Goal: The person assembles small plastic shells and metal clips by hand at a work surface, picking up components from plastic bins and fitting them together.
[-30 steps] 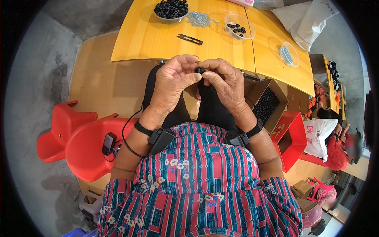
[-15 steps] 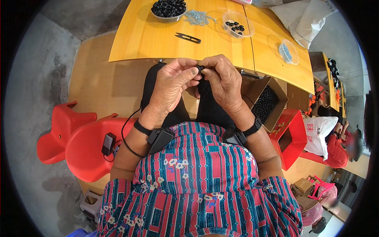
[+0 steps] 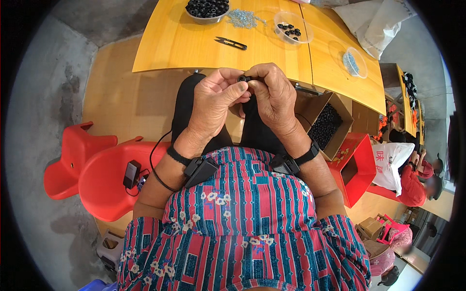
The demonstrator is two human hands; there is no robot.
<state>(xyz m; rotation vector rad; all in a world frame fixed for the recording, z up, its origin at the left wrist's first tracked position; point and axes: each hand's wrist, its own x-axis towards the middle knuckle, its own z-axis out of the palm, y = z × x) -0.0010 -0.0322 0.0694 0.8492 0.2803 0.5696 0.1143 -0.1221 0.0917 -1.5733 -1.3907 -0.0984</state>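
Just in front of the table's near edge, my two hands meet around a small round black part. My left hand pinches it between thumb and forefinger. On its other side my right hand also closes thumb and finger on it; whether it grips a second tiny piece is hidden by the fingertips. Beyond my hands, black thread snips lie on the yellow table. A bowl heaped with black parts stands at the far left, beside a pile of small clear-blue pieces.
A clear tub holds several black parts; another tub holds bluish pieces. Right of my legs are a carton of black parts and a red box. Red chairs stand at left. People sit far right, one in red.
Both hands have risen slightly toward the table, still together. The black part has turned so that its round end shows more between the fingers.
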